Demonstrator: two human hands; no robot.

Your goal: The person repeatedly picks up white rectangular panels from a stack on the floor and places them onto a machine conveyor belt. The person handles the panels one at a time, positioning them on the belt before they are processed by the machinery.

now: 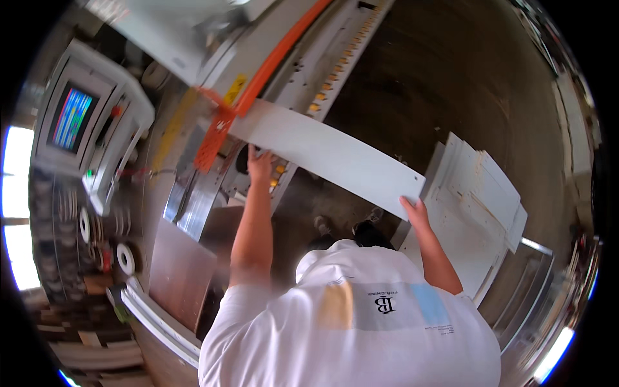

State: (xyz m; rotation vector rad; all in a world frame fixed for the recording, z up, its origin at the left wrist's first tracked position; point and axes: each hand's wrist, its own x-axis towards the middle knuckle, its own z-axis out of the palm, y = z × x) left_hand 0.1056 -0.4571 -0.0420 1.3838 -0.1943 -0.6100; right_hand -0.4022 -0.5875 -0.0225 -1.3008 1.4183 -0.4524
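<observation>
1. Head view, left hand (260, 166): the fingers are slightly parted and touch the near long edge of a long white panel (329, 151), close to its machine end. How far they wrap underneath is hidden, so I cannot tell whether they grasp it or only steady it.
2. Head view, right hand (416, 213): the fingers grasp the panel at its near right corner, with a fingertip showing on the upper face.
3. The panel lies just ahead of both sets of fingers, spanning from one hand to the other and slanting down to the right. Its left end meets a perforated orange guard (214, 138) beside a long orange bar (284, 55); small dark holes mark its right end.
4. The panel crosses over a machine rail with a row of yellow rollers (332, 77), some showing beyond it and some on its near side.
5. Near the right hand stands a stack of white boards (474, 193), unevenly piled.
6. On the left, a grey control console (97, 116) houses a lit screen (74, 119). Below it, a brown surface (180, 271) sits near the left forearm.
</observation>
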